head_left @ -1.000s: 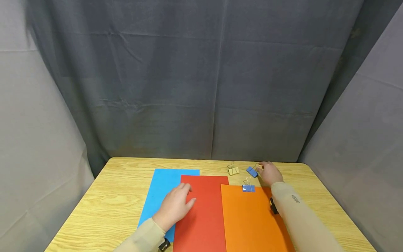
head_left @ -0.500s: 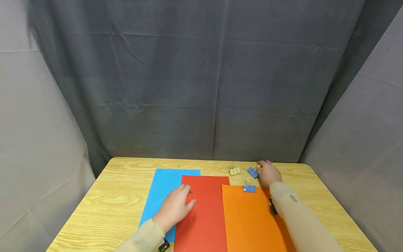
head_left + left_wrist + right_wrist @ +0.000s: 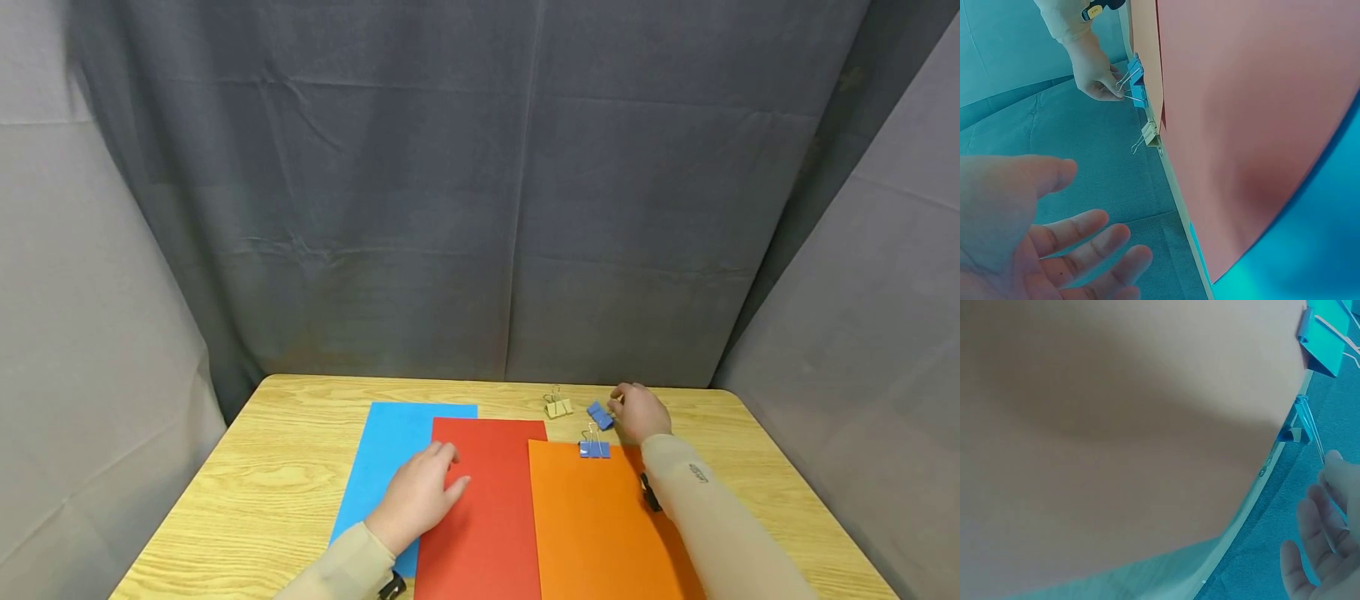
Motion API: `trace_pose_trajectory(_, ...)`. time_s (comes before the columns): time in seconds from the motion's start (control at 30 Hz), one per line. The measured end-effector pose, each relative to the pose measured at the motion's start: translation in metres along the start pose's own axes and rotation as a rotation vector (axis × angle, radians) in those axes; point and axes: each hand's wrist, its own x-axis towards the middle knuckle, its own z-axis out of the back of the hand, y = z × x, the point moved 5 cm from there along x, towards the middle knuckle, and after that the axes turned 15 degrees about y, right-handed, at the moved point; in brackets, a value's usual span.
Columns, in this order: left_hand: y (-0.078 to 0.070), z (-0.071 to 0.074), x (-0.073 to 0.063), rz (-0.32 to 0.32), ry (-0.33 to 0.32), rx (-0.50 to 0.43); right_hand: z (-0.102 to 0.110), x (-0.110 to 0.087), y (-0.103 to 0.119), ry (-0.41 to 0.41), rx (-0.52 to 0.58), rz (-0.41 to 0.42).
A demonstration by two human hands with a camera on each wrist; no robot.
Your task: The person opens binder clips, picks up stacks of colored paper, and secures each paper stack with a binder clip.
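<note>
My right hand (image 3: pixel 640 412) pinches the wire handle of a blue binder clip (image 3: pixel 600 415) at the table's back right. In the right wrist view, thumb and forefinger meet on that handle, and the clip's blue body (image 3: pixel 1297 428) shows past the paper's edge. A second blue binder clip (image 3: pixel 594 450) grips the top edge of the orange sheet (image 3: pixel 600 533), its wire handles pointing away. My left hand (image 3: pixel 416 500) hovers over the red sheet (image 3: pixel 495 508) and the blue sheet (image 3: pixel 393 442), fingers loosely bent, holding nothing. Its palm (image 3: pixel 997 225) shows in the left wrist view.
A yellow binder clip (image 3: pixel 558 408) stands left of the blue ones, behind the sheets. Red overlaps blue, and orange overlaps red along its right side. The wooden table (image 3: pixel 240 483) ends at a grey curtain (image 3: pixel 405 317) behind; pale cloth hangs at both sides.
The blue clip at my right fingers has shifted and turned slightly towards me. My right hand stays nearly in place; the left hand barely moves.
</note>
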Motion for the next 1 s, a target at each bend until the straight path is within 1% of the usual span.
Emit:
trace_pose_trajectory(0.17,0.000,-0.001,0.000,0.002,0.007,-0.007,0.003,-0.002,0.002,-0.004,0.008,0.006)
trace_pose_trajectory(0.37,-0.001,-0.001,-0.001,0.002,0.023,-0.022,0.005,-0.004,0.003,0.022,0.049,-0.003)
trace_pose_trajectory(0.47,0.000,-0.003,-0.001,0.006,0.029,-0.024,0.007,-0.004,0.006,0.019,0.050,0.005)
trace_pose_trajectory(0.7,0.001,-0.005,-0.001,0.005,0.029,-0.016,0.009,-0.007,0.018,-0.049,-0.062,0.097)
trace_pose_trajectory(0.83,0.001,-0.005,-0.001,0.004,0.035,-0.018,0.009,-0.010,0.024,-0.094,-0.101,0.155)
trace_pose_trajectory(1.0,-0.001,-0.004,-0.002,-0.003,0.027,-0.016,0.011,-0.014,0.029,-0.144,-0.143,0.238)
